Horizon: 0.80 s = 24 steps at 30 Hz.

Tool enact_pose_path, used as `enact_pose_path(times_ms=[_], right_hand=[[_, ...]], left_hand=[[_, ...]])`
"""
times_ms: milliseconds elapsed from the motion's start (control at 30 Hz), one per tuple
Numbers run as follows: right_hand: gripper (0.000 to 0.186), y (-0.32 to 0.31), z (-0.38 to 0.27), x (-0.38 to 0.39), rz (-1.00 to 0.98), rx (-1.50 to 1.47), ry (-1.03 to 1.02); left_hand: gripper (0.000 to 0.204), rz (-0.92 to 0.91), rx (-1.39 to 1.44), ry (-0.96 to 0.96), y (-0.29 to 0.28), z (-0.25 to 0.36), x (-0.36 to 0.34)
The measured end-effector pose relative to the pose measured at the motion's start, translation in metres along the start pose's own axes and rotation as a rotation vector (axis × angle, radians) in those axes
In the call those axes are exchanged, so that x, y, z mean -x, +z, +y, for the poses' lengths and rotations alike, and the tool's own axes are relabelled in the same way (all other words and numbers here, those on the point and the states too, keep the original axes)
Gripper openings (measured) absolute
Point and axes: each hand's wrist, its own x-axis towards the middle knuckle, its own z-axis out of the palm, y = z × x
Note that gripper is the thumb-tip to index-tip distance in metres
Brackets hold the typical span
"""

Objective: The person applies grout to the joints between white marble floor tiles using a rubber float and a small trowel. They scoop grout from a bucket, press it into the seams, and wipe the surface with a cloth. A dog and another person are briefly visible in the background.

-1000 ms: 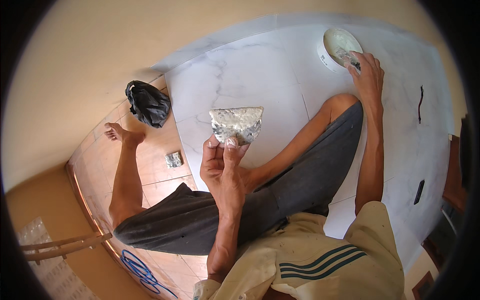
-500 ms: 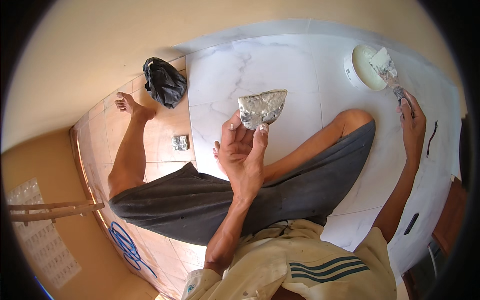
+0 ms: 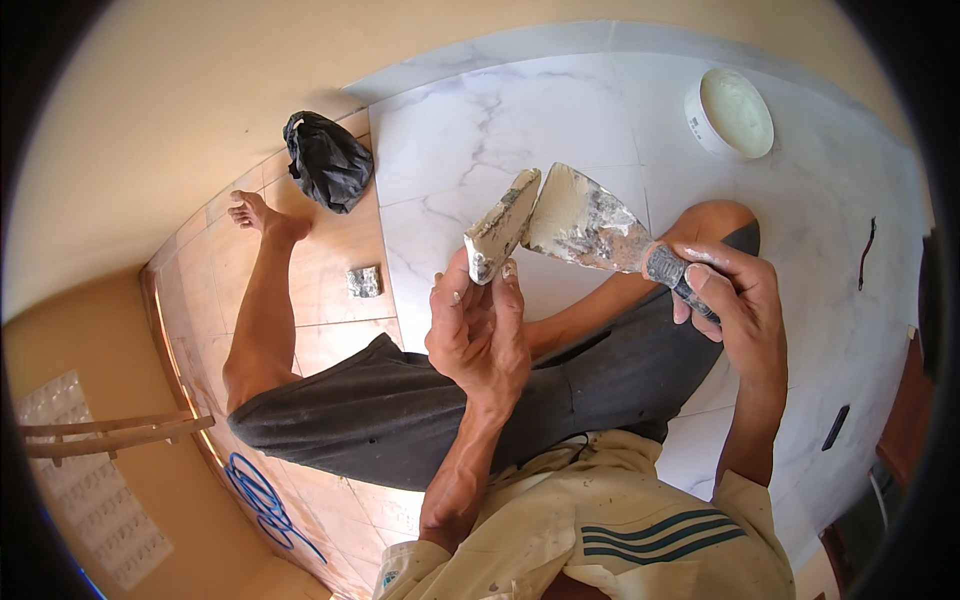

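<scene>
Between the thumb and fingers of my left hand (image 3: pixel 482 335) is a small flat piece (image 3: pixel 500 228), whitish and crusted with putty, tilted with its edge upward. I cannot make out its exact kind. My right hand (image 3: pixel 735 300) is closed round the dark handle of a putty knife (image 3: pixel 590 225). The knife's broad blade, coated with cream putty and grey stains, points left and meets or nearly meets the right side of the small piece. Farther off at the right stands a round white tub (image 3: pixel 735 113) with pale putty in it.
A black plastic bag (image 3: pixel 328 162) and a small stained block (image 3: pixel 364 282) lie on the tan tiles at left. Blue cable (image 3: pixel 262 505) is coiled near a wooden ladder-like piece (image 3: pixel 120 435). Two dark narrow objects lie at right. My bent legs frame the work.
My right hand has brought the putty knife from the tub leftward and nearer, up against the piece in my left hand. That piece has turned from face-on to tilted edge-up.
</scene>
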Motion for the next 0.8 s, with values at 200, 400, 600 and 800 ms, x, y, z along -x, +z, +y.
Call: enact_pose_path(times_ms=[200,400,600,800], right_hand=[[0.031,0.003,-0.012,-0.006,-0.049,0.079,-0.02],[0.031,0.016,-0.019,-0.007,-0.081,0.109,-0.013],[0.031,0.027,-0.023,-0.001,-0.067,0.15,0.012],[0.031,0.046,-0.027,0.005,-0.045,0.181,-0.035]], left_hand=[[0.039,-0.131,-0.185,0.113,-0.024,0.002,-0.008],[0.042,-0.135,-0.267,0.188,-0.035,0.005,-0.017],[0.046,-0.111,-0.274,0.185,-0.037,0.009,-0.016],[0.046,-0.123,-0.301,0.185,-0.041,0.01,-0.019]])
